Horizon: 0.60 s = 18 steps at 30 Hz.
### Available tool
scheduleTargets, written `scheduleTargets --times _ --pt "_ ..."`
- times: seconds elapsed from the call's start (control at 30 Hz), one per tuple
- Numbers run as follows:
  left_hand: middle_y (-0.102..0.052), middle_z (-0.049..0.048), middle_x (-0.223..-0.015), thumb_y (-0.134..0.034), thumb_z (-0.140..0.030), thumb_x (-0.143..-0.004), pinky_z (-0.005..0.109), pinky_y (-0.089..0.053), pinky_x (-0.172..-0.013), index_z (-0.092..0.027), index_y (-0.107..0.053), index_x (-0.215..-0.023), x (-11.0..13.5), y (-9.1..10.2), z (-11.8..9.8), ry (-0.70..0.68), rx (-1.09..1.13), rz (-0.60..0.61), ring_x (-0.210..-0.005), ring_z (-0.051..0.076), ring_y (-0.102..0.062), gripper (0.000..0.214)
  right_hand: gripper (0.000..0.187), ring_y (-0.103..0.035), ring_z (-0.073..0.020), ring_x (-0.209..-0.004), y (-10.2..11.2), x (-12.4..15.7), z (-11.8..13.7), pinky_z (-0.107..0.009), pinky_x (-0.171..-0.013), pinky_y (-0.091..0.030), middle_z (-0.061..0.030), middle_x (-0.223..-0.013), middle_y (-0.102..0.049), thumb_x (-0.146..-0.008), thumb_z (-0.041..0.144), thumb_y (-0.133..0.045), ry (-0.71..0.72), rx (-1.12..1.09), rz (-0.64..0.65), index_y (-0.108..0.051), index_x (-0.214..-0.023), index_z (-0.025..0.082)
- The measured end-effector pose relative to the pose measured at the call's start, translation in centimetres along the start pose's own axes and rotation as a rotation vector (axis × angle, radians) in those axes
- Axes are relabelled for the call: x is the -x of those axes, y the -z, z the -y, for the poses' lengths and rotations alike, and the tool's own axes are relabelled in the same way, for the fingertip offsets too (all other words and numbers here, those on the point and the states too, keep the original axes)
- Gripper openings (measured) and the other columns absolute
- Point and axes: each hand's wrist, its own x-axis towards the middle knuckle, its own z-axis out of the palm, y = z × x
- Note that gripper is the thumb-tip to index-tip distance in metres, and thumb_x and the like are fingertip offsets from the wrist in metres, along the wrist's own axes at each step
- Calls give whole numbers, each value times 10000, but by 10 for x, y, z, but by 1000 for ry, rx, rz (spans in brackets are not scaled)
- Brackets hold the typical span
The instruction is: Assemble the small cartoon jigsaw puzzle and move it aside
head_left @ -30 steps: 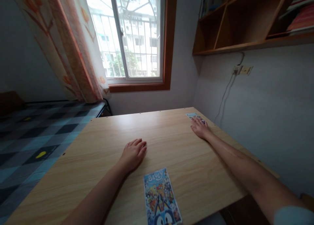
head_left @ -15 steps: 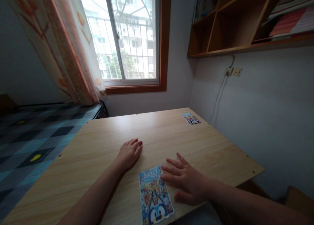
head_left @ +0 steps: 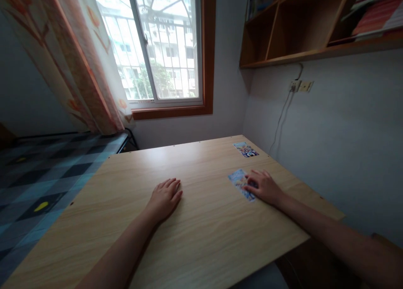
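Observation:
My left hand [head_left: 165, 195] lies flat and open on the wooden table [head_left: 201, 238], palm down, holding nothing. My right hand [head_left: 264, 186] rests at the table's right side, its fingers pressed onto a colourful cartoon card [head_left: 238, 180] that lies flat under the fingertips. A second colourful card [head_left: 246, 149] lies flat at the far right corner of the table, a hand's length beyond the first.
A white wall runs along the table's right edge, with a socket [head_left: 300, 86] and a hanging cable. Wooden shelves [head_left: 308, 24] with books hang above. A window [head_left: 163, 45] and curtain [head_left: 72, 62] stand at the back; a checked bed [head_left: 40, 171] lies to the left.
My right hand came back from the far corner to the near card, then slid that card away to the right side of the table. The left hand stayed put.

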Motion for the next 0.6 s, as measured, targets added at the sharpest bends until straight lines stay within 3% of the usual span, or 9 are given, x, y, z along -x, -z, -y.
scheduleTargets --times 0.13,0.23,0.3,0.43,0.6 --pt "-541 126 -1473 -402 -429 -969 460 -339 -1161 -147 -561 -1396 1 0 -2 9 11 -10 -1394 287 -450 536 369 -653 -283 -1147 16 -18 -112 -416 -998 -484 -92 -1212 -725 -871 495 -576 -304 42 -138 -756 -1073 243" --pt "-537 128 -1477 -398 -428 -971 464 -334 -1162 -144 -556 -1403 1 0 -3 13 10 -8 -1399 287 -444 540 391 -651 -281 -1169 22 -16 -158 -398 -985 -508 -92 -1245 -716 -895 403 -502 -346 48 -139 -767 -1125 230" --pt "-531 130 -1483 -392 -431 -975 465 -333 -1162 -138 -555 -1406 1 0 -4 13 -1 2 -1401 289 -442 546 394 -592 -296 -1263 21 -13 -168 -437 -1055 -463 -60 -1308 -686 -901 359 -487 -329 79 -129 -759 -1169 264" --pt "-523 123 -1492 -383 -440 -980 460 -329 -1164 -148 -555 -1411 0 1 -4 22 -29 20 -1411 286 -431 548 426 -458 -309 -1399 14 -16 -163 -504 -1140 -373 3 -1432 -595 -947 346 -442 -288 174 -40 -692 -1290 325" --pt "-514 123 -1499 -406 -447 -967 483 -336 -1155 -159 -563 -1408 -6 0 -2 26 -55 24 -1411 300 -429 550 481 -410 -331 -1428 15 -22 -146 -578 -1120 -364 -21 -1528 -491 -1000 466 -382 -287 266 47 -572 -1421 332"
